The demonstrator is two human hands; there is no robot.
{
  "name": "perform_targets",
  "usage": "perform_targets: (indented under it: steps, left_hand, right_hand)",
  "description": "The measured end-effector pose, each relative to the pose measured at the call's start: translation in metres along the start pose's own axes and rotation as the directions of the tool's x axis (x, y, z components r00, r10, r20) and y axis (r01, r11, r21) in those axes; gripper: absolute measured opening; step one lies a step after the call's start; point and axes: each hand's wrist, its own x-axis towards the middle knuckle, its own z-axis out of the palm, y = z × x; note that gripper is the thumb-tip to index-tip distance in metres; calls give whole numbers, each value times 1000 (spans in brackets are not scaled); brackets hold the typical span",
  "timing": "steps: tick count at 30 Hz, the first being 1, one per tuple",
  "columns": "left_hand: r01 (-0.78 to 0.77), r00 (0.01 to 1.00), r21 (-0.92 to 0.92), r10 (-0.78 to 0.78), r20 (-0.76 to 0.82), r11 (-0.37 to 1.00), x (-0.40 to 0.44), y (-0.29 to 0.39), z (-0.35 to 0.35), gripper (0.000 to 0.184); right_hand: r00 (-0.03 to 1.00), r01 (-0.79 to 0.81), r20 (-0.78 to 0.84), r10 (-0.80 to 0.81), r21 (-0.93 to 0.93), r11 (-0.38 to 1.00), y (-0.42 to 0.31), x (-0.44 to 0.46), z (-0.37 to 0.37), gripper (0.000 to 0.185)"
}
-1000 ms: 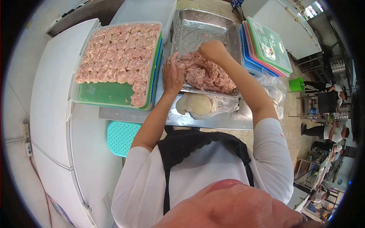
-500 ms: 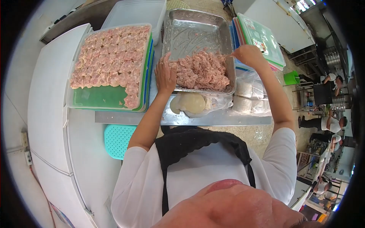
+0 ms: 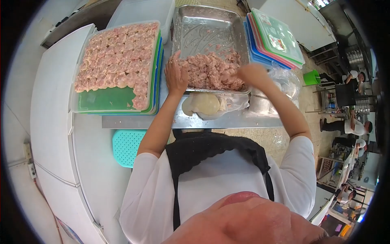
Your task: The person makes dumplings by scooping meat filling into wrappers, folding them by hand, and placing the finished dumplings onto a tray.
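My left hand (image 3: 176, 77) lies along the left rim of a deep metal pan (image 3: 211, 11), its fingers stretched out beside the meat. Pinkish ground meat (image 3: 213, 71) fills the near half of that pan. Over the pan's right side, my right hand (image 3: 252, 76) is closed and smeared by motion, its fingers at the meat's edge. Whatever it holds, if anything, cannot be made out. Left of the pan, a clear tray (image 3: 73, 103) bears rows of meat-filled dumplings (image 3: 118, 55), with a bare green strip at the near edge.
Stacked plastic trays with lids (image 3: 280, 40) stand at right. Plastic bags (image 3: 260, 101) and pale round wrappers (image 3: 205, 104) lie on the metal table (image 3: 195, 124). A turquoise stool (image 3: 126, 148) is below left, beside a white freezer (image 3: 53, 101). Several people (image 3: 355, 126) work far right.
My right hand has moved left and down, from beside the stacked trays to the meat's right edge. My left hand stays at the pan's left rim. The view has shifted slightly.
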Motion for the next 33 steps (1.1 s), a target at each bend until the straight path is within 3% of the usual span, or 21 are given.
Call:
perform_targets:
  steps: [2, 5, 7, 10, 13, 16, 17, 20, 24, 25, 28, 30, 33]
  left_hand:
    - [6, 1000, -6, -6, -6, 1000, 0, 0, 0, 57]
    - [23, 1000, 8, -23, 5, 1000, 0, 2, 0, 57]
    - [46, 999, 22, -46, 22, 999, 1, 4, -1, 56]
    - [8, 1000, 30, -8, -15, 1000, 1, 6, 1, 56]
    - [2, 1000, 47, -2, -4, 999, 0, 1, 2, 56]
    - [-4, 1000, 18, 4, -16, 1000, 1, -5, 3, 57]
    - [0, 1000, 15, 0, -11, 1000, 0, -5, 3, 56]
    - [12, 1000, 21, -12, 7, 1000, 0, 0, 1, 55]
    - [42, 998, 63, -45, 41, 997, 3, 4, -2, 55]
    - [51, 997, 68, -55, 63, 996, 1, 5, -2, 55]
    - [28, 998, 124, -34, 51, 992, 0, 6, -2, 54]
    - [5, 999, 137, -10, 34, 991, 0, 6, -3, 55]
    - [-2, 999, 150, -6, 50, 989, 0, 5, -1, 55]
  right_hand:
    - [988, -102, -115, 100, -14, 995, 41, 0, 1, 26]
    - [988, -146, 45, 150, -74, 986, 48, -1, 9, 24]
    - [942, 57, -331, -58, -13, 998, 24, -8, 76, 24]
    - [977, -107, -186, 104, -2, 994, -25, -15, 61, 25]
    - [972, -50, -230, 43, -24, 998, -12, -24, 61, 21]
    - [980, -197, -37, 194, -90, 976, 11, -35, 3, 18]
    - [979, -204, -51, 200, -108, 973, 9, -42, -14, 14]
    - [955, 10, -295, -27, -60, 998, -4, -42, 53, 13]
    - [983, -25, -185, 6, -101, 995, -52, -26, 51, 12]
    - [970, 26, -240, -38, -50, 998, -39, -23, 58, 14]
    - [996, -70, -68, 59, -174, 982, -1, -19, 9, 15]
    - [994, -99, -69, 82, -308, 946, 22, -9, -25, 16]
    - [973, -104, -227, 26, -336, 936, 62, 19, 13, 16]
